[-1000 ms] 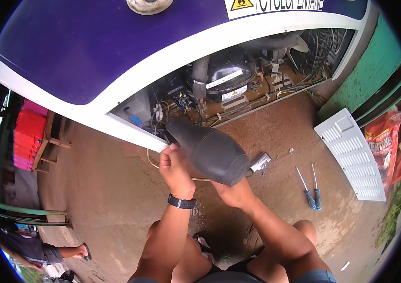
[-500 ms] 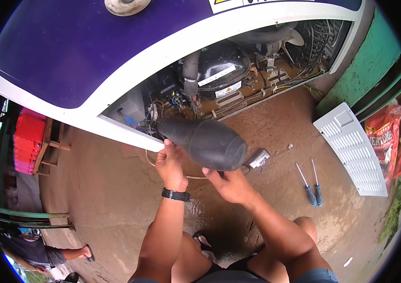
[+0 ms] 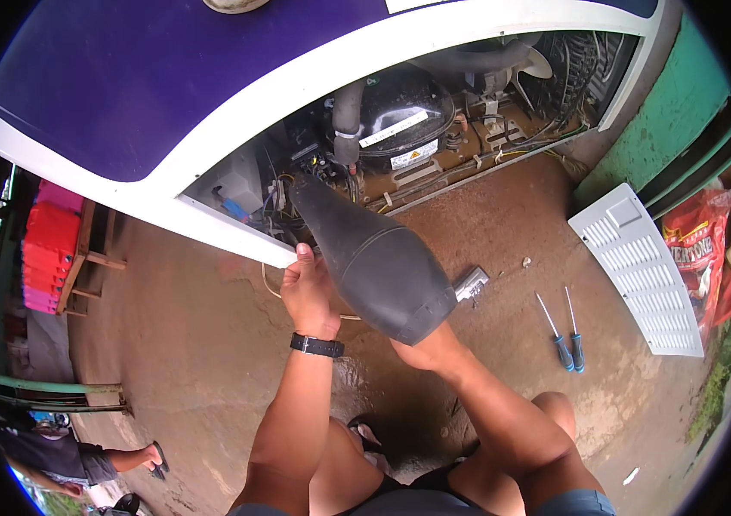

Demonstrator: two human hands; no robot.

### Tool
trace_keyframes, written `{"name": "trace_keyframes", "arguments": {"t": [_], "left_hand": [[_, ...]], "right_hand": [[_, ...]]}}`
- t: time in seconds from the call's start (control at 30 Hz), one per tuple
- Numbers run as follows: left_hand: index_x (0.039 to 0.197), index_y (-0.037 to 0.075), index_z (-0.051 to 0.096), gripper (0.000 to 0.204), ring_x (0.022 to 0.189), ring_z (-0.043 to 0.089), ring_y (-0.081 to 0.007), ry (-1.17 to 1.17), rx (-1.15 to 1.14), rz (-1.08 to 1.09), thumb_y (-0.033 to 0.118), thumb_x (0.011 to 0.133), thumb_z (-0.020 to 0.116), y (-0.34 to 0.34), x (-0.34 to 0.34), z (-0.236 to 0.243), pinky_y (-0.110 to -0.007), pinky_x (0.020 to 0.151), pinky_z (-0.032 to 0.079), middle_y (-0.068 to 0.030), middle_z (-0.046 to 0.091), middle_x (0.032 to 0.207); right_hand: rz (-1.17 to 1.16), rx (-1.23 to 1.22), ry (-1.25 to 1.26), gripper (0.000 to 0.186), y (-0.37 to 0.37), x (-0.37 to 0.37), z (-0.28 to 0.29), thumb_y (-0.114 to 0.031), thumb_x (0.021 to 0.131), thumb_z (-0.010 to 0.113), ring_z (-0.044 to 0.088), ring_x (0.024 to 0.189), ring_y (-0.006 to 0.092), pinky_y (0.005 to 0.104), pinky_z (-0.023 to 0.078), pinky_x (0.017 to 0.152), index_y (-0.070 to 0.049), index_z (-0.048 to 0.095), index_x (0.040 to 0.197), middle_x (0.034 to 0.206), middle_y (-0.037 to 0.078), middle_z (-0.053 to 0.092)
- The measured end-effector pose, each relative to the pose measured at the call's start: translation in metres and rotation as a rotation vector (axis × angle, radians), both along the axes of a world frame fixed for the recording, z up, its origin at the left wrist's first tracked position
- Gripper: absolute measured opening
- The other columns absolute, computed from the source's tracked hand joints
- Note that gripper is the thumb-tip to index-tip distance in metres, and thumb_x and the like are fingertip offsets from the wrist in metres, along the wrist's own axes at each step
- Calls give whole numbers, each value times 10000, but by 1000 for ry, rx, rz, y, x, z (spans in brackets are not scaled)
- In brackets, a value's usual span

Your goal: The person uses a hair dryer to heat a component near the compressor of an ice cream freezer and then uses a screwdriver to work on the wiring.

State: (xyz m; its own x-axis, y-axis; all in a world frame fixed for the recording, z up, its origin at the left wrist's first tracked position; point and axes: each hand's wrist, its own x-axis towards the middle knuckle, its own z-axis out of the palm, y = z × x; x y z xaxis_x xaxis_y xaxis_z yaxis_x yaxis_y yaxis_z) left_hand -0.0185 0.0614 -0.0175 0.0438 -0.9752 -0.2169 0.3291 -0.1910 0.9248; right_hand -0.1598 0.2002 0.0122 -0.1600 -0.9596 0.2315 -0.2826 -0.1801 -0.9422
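Note:
I see a black blower (image 3: 379,273) angled with its narrow end inside the open compartment of a white-and-purple appliance (image 3: 133,86), near wires beside a black compressor (image 3: 395,112). My right hand (image 3: 430,348) grips the blower from underneath its wide end, fingers hidden by it. My left hand (image 3: 309,297) has curled fingers beside the blower and the lower white edge; what they hold is hidden.
Two screwdrivers (image 3: 570,344), a vented pale panel (image 3: 641,275) and a small silver object (image 3: 471,284) lie to the right, near a red bag (image 3: 692,249) and green structure (image 3: 645,129). At left are stacked red items (image 3: 49,249) on a wooden stand and another person (image 3: 64,451).
The blower's narrow end has moved upward, deeper among the wires, and its wide end has swung downward since half a second ago. My left hand has risen slightly.

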Motion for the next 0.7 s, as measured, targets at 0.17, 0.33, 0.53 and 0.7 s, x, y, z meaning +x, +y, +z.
{"name": "trace_keyframes", "arguments": {"t": [0.17, 0.33, 0.53, 0.7], "left_hand": [[971, 36, 599, 332, 842, 684, -163, 152, 34, -60, 356, 1003, 684, 0, -2, 3, -310, 788, 566, -112, 725, 929], [1043, 27, 595, 154, 889, 700, -204, 162, -15, -191, 178, 1027, 624, -15, 31, -34, -350, 805, 588, -133, 719, 980], [1192, 26, 611, 201, 910, 711, -233, 373, 39, -161, 121, 1016, 582, 4, 15, 4, -355, 794, 603, -126, 709, 1089], [1198, 32, 614, 222, 936, 706, -222, 96, 13, -93, 184, 1044, 562, -3, 9, -4, -356, 809, 598, -110, 713, 1082]], "right_hand": [[-35, -45, -84, 512, -1, 1, -4, -218, 931, 673, 403, 1417, 441, 469, 382, 1147, -16, 553, 1386, 1565, 259, 381], [-33, -182, -123, 509, -8, 7, 26, -165, 875, 689, 456, 1298, 441, 469, 417, 1095, -13, 559, 1343, 1423, 240, 454], [-108, -316, 46, 473, -15, 3, 36, -124, 837, 688, 470, 1185, 403, 466, 443, 1045, -7, 585, 1283, 1304, 216, 508], [-108, -234, -55, 462, -16, 5, 36, -135, 858, 682, 478, 1221, 411, 469, 434, 1067, -19, 591, 1296, 1302, 213, 531]]}}
